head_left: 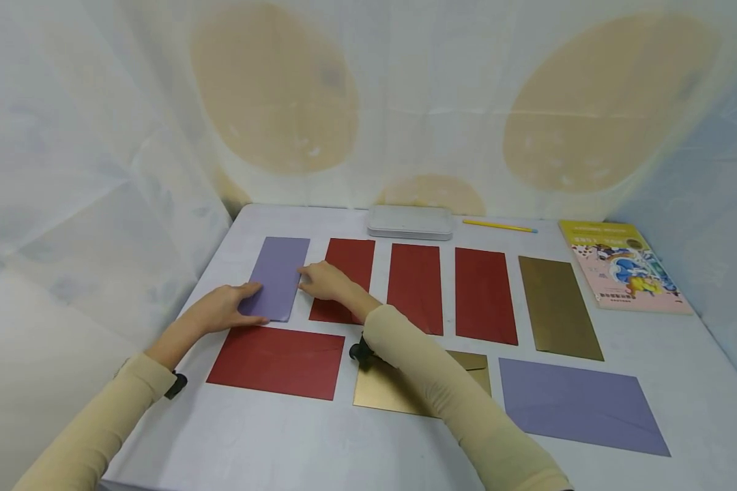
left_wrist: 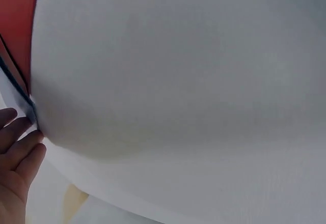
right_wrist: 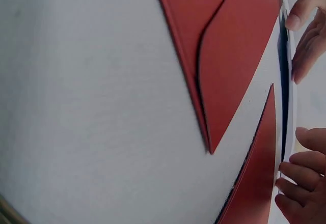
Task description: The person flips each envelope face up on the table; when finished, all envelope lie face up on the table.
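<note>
1. Sleeves of cream knit are reaching forward from the near edge of the white cloth-covered table (head_left: pixel 270 436), both forearms stretching toward its far left part.
2. Lying nearest are a red rectangular paper envelope (head_left: pixel 276 362), a gold rectangular paper envelope (head_left: pixel 383 392) partly hidden under the right forearm, and a large lilac rectangular paper envelope (head_left: pixel 580 404), all set crosswise.
3. Left hand (head_left: pixel 224 308) is resting at the near left corner of the upright lilac paper envelope (head_left: pixel 278 278), thumb lying on top of it and fingers at its edge, pinching that corner lightly.
4. Right hand (head_left: pixel 325 280) is touching the same lilac envelope's right edge with its fingertips (head_left: pixel 301 272), fingers nearly straight and gripping nothing; the hand is lying over a red upright paper envelope (head_left: pixel 347 262).
5. Sitting between the two hands, this lilac envelope is the leftmost of a row.
6. Running on to the right are two more red upright envelopes (head_left: pixel 415 286) and a gold upright envelope (head_left: pixel 557 307).
7. Sitting farthest are a flat grey metal tin (head_left: pixel 410 222), a yellow pencil (head_left: pixel 499 226) and a colourful illustrated booklet (head_left: pixel 623 264).
</note>
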Demonstrator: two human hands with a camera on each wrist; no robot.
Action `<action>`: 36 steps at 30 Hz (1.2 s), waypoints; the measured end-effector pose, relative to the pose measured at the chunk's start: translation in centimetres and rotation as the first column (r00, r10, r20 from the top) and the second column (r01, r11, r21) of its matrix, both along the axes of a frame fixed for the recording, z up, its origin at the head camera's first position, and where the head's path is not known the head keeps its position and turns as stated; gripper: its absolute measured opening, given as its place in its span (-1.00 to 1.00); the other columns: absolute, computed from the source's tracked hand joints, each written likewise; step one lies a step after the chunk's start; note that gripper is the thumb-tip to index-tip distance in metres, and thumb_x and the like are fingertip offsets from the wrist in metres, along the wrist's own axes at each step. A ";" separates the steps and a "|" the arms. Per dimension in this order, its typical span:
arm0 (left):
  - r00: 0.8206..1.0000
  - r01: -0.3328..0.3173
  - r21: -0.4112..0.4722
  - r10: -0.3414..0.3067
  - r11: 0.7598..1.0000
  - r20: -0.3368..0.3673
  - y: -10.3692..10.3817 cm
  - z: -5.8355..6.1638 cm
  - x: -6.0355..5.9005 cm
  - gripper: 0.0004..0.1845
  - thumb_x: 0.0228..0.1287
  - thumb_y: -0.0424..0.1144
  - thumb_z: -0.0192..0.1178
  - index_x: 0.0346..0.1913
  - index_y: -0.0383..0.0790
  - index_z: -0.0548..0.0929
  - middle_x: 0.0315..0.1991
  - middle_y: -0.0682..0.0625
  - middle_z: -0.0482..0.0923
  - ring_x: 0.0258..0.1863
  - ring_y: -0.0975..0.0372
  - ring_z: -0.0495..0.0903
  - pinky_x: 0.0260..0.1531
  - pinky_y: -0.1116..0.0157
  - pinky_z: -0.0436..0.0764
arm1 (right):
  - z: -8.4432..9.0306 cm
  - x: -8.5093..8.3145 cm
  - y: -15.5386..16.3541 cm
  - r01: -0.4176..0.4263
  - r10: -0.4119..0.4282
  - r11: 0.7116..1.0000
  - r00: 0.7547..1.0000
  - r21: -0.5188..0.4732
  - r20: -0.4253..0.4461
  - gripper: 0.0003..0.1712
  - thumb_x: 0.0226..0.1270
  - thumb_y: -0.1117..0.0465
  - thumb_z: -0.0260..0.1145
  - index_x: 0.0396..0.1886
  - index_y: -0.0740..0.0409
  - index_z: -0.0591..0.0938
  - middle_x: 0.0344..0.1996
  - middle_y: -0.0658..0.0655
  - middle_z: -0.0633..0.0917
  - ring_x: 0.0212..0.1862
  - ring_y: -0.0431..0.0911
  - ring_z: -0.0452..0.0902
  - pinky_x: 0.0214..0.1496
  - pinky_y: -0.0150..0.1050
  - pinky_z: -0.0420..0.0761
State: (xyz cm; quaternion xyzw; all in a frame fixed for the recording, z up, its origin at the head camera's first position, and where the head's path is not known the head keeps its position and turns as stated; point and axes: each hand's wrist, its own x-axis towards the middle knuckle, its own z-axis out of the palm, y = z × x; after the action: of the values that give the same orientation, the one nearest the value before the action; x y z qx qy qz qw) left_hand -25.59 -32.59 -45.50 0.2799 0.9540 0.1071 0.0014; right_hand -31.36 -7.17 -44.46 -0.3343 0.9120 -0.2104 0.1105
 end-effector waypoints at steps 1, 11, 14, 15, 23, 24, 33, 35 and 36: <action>1.000 0.003 -0.003 -0.003 1.000 -0.007 0.0 0.0 0.0 -0.13 0.07 0.19 0.37 0.20 -0.51 0.49 0.03 -0.41 0.56 -0.03 -0.09 0.62 -0.06 0.03 0.57 | -0.1 0.0 0.0 0.002 -0.002 1.000 1.000 0.001 -0.002 -0.48 0.44 0.14 0.19 0.33 0.20 0.45 0.15 0.11 0.60 -0.13 -0.19 0.49 -0.08 -0.40 0.44; 1.000 -0.029 0.009 0.030 1.000 -0.011 -0.1 -0.3 -0.1 -0.13 0.12 0.24 0.30 0.23 -0.47 0.48 0.02 -0.39 0.57 -0.08 -0.07 0.65 -0.11 0.04 0.59 | -0.6 0.0 -0.1 0.005 0.004 0.985 0.999 -0.172 0.053 -0.48 0.43 0.15 0.21 0.31 0.25 0.45 0.24 0.14 0.52 -0.21 -0.19 0.44 -0.27 -0.43 0.35; 0.999 -0.034 0.021 0.034 0.999 -0.010 -0.1 -0.4 -0.1 -0.07 0.04 0.28 0.33 0.23 -0.48 0.48 0.04 -0.39 0.56 -0.07 -0.07 0.64 -0.11 0.04 0.59 | -0.5 0.2 0.1 0.018 -0.008 0.977 0.999 -0.213 0.047 -0.49 0.44 0.15 0.20 0.31 0.23 0.46 0.23 0.13 0.53 -0.17 -0.21 0.49 -0.25 -0.43 0.37; 0.999 -0.034 0.030 0.035 0.999 -0.012 -0.1 -0.4 -0.1 -0.06 0.02 0.28 0.35 0.23 -0.48 0.48 0.05 -0.39 0.55 -0.06 -0.08 0.64 -0.11 0.04 0.59 | -0.5 0.2 0.1 0.018 -0.009 0.974 0.999 -0.227 0.040 -0.50 0.44 0.15 0.19 0.31 0.23 0.46 0.22 0.13 0.53 -0.13 -0.23 0.50 -0.24 -0.44 0.37; 1.000 -0.018 0.125 0.017 0.992 0.010 0.5 -0.2 0.1 -0.15 0.06 0.13 0.41 0.26 -0.44 0.47 0.09 -0.40 0.52 -0.04 -0.04 0.63 -0.15 0.08 0.60 | 0.3 0.1 0.5 0.044 -0.039 0.928 0.999 -0.369 0.023 -0.46 0.44 0.10 0.20 0.33 0.20 0.44 0.28 0.11 0.47 -0.44 -0.22 0.33 -0.21 -0.41 0.41; 1.000 -0.022 0.140 0.019 0.990 0.020 0.6 -0.2 0.1 -0.17 0.07 0.10 0.41 0.26 -0.44 0.46 0.09 -0.40 0.52 -0.02 -0.04 0.62 -0.14 0.07 0.60 | 0.4 0.1 0.6 0.046 -0.045 0.925 0.999 -0.377 0.013 -0.45 0.44 0.08 0.20 0.34 0.20 0.43 0.29 0.09 0.46 -0.34 -0.27 0.43 -0.14 -0.43 0.42; 0.992 -0.035 0.290 -0.002 0.956 0.129 1.7 -0.2 0.7 -0.27 0.09 -0.25 0.40 0.32 -0.42 0.40 0.16 -0.37 0.47 0.08 -0.12 0.55 -0.02 -0.02 0.54 | 1.1 0.0 0.7 0.084 -0.114 0.890 0.993 -0.448 -0.040 -0.31 0.36 -0.04 0.27 0.38 0.16 0.39 0.32 0.06 0.42 0.33 -0.16 0.32 0.28 -0.36 0.32; 0.989 -0.028 0.333 -0.022 0.943 0.146 2.0 -0.2 0.8 -0.27 0.08 -0.31 0.39 0.33 -0.41 0.38 0.17 -0.35 0.47 0.09 -0.11 0.55 -0.01 -0.01 0.54 | 1.3 -0.1 0.7 0.086 -0.125 0.882 0.991 -0.463 -0.054 -0.29 0.35 -0.06 0.29 0.38 0.16 0.38 0.33 0.06 0.41 0.34 -0.18 0.29 0.29 -0.39 0.28; 0.988 -0.024 0.351 -0.031 0.936 0.150 2.2 -0.2 0.8 -0.27 0.07 -0.33 0.40 0.34 -0.41 0.38 0.18 -0.33 0.47 0.09 -0.09 0.55 -0.01 0.00 0.54 | 1.4 -0.1 0.7 0.086 -0.130 0.878 0.990 -0.471 -0.061 -0.28 0.34 -0.07 0.30 0.38 0.16 0.39 0.34 0.07 0.40 0.35 -0.19 0.28 0.30 -0.39 0.27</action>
State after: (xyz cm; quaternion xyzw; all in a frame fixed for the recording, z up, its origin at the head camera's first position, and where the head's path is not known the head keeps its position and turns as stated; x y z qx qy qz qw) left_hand -24.77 -30.36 -45.71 0.2683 0.9161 0.2969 0.0248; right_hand -31.45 -6.45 -43.08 -0.3088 0.8558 -0.4141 -0.0270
